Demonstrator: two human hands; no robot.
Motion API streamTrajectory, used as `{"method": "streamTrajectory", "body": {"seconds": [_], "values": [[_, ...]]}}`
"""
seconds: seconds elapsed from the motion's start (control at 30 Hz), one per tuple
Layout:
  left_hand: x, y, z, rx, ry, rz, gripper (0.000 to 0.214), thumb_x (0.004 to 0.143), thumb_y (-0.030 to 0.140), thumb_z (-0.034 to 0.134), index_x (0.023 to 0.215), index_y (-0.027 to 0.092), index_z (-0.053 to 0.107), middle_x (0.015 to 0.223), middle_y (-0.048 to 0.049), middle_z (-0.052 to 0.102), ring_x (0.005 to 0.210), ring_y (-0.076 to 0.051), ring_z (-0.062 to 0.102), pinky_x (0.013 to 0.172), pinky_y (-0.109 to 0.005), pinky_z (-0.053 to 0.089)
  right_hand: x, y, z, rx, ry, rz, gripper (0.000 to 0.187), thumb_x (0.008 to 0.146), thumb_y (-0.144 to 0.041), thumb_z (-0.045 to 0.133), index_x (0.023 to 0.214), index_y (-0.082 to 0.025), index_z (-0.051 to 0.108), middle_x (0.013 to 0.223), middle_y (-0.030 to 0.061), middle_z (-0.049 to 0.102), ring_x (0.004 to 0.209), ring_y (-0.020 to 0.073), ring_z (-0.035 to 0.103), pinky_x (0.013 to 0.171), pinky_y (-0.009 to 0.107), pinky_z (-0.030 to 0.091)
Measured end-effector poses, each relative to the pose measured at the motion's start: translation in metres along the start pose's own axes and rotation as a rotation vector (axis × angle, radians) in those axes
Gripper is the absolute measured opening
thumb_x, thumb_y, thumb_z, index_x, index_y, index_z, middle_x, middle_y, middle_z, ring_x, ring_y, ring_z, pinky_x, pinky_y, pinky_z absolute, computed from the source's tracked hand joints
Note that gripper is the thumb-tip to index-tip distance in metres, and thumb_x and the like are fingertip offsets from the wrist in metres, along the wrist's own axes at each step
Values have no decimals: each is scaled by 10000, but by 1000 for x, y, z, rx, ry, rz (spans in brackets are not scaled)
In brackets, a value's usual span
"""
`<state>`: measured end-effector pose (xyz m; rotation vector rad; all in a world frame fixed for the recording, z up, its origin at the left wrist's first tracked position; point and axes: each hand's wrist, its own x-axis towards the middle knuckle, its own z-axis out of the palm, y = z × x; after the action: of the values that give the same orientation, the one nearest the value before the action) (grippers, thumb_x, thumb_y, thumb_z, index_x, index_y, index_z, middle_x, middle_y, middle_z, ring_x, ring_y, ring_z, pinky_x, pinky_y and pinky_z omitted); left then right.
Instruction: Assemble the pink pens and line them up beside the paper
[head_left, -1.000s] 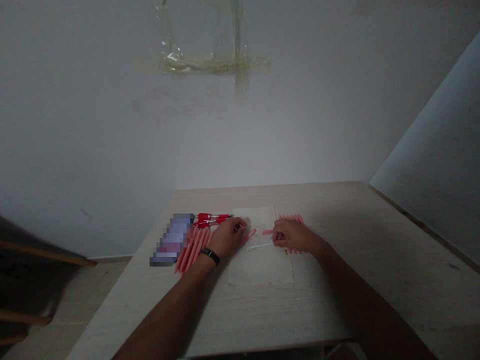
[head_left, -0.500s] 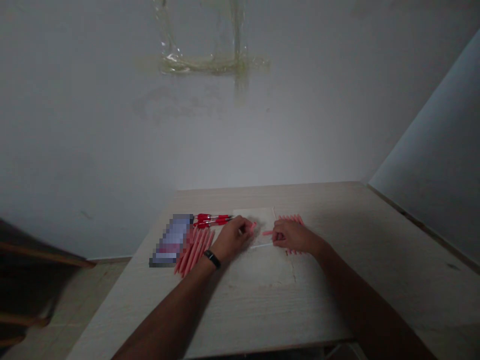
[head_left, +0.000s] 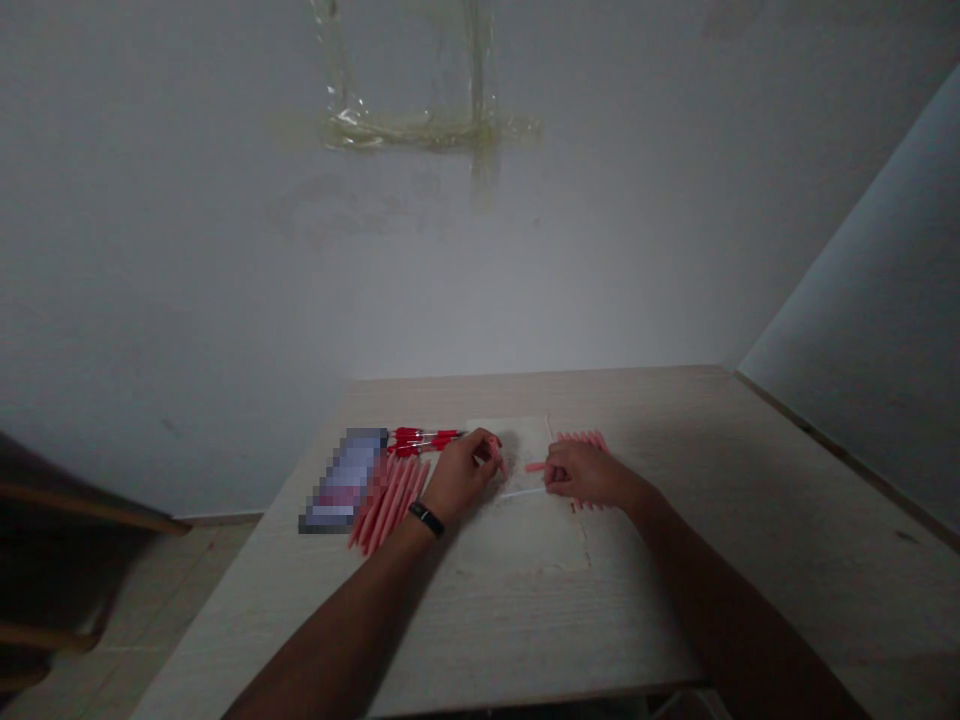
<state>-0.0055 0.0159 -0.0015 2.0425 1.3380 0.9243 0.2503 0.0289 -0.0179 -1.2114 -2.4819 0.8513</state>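
Note:
My left hand (head_left: 469,468) pinches a small pink piece (head_left: 504,468), perhaps a pen part, between thumb and fingertips. Facing it, my right hand (head_left: 574,470) has its fingers closed around a slim pink pen-like stick (head_left: 534,467), whose end sticks out to the left. A thin white rod (head_left: 523,492) runs out from just below the right fingers; whether they grip it too I cannot tell. Several pink sticks (head_left: 592,438) lie in a row, partly hidden beneath my right hand. Beside my left wrist, more slender pink sticks (head_left: 390,505) are laid side by side.
Several red pens (head_left: 424,440) lie at the back left of the pale wooden table (head_left: 480,630). A phone-like device (head_left: 345,480) with a blurred screen rests at the left. Under the hands is a pale sheet (head_left: 517,540). A wall (head_left: 600,250) stands behind the table.
The small pink piece in my left hand has turned from pointing up and right to pointing down, with the left fingers shifting slightly. My right hand stays in place.

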Motion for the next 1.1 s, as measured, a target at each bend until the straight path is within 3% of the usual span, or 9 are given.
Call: {"method": "streamTrajectory", "body": {"seconds": [0.17,0.37,0.57,0.7,0.97,1.1], "values": [[1,-6,0,-66,-7,16,178,875,293,584,987,162,629,861,-43,699,772,-164,641,686,-260,478,2,2,1,-57,58,-62,25,796,-155,664,783,-172,651,816,23,659,675,130,615,640,232,447],[0,-8,-1,-19,-1,42,277,920,358,529,1074,163,654,984,-74,686,791,-164,619,695,-267,481,1,-6,0,-144,162,-173,98,819,-151,679,742,-176,624,800,16,623,801,162,565,754,268,400],[-1,-9,2,83,-83,7,386,854,209,560,1237,166,583,885,-50,688,759,-159,609,659,-247,451,-3,-11,-1,-30,147,-192,22,880,-169,638,873,-183,653,884,37,638,845,172,576,760,274,420],[-3,-9,3,117,-136,-22,293,830,220,587,1114,169,636,821,-38,685,703,-150,601,617,-237,421,-2,-10,-4,23,113,-270,135,898,-141,620,1009,-194,675,958,45,666,924,176,596,849,301,432],[-5,-7,5,228,-117,32,307,899,427,542,913,175,718,789,-60,675,677,-157,567,599,-257,380,3,-7,-5,-115,154,-237,48,899,-185,649,928,-184,687,900,48,672,904,191,583,817,305,415],[-6,-5,5,237,-141,25,341,913,454,522,913,173,716,789,-69,683,656,-161,567,590,-264,373,3,-7,-5,-135,180,-222,43,894,-189,654,924,-192,684,887,36,670,887,186,578,815,301,409]]}}
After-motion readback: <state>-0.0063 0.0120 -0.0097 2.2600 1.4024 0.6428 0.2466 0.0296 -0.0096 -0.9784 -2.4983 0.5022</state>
